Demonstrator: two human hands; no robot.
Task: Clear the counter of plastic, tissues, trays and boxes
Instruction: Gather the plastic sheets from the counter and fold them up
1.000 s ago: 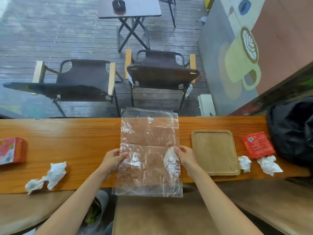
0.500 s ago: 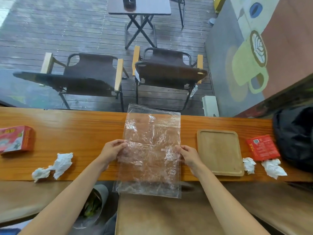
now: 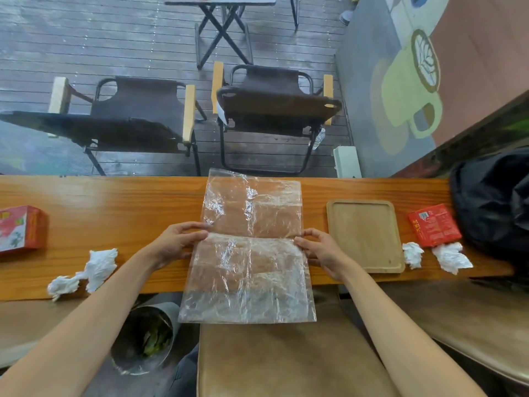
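Long orange-brown wooden counter point(image 3: 114, 202) runs left to right w/ everything on it. Big crinkled clear plastic sheet point(image 3: 249, 253) sits mid-counter, its near part hanging over the front edge. Square pale wooden tray point(image 3: 365, 234) just right of it, red cardboard box point(image 3: 433, 224) nearer the right end, white crumpled tissues point(image 3: 450, 256) at that box's front edge. My left hand point(image 3: 174, 243) & right hand point(image 3: 320, 249) each pinch a side edge of the sheet.

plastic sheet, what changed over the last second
Both hands slid up the plastic sheet edges: the left hand and right hand now pinch it at the middle crease. The sheet stayed draped over the counter edge; tissues, tray and boxes did not move.
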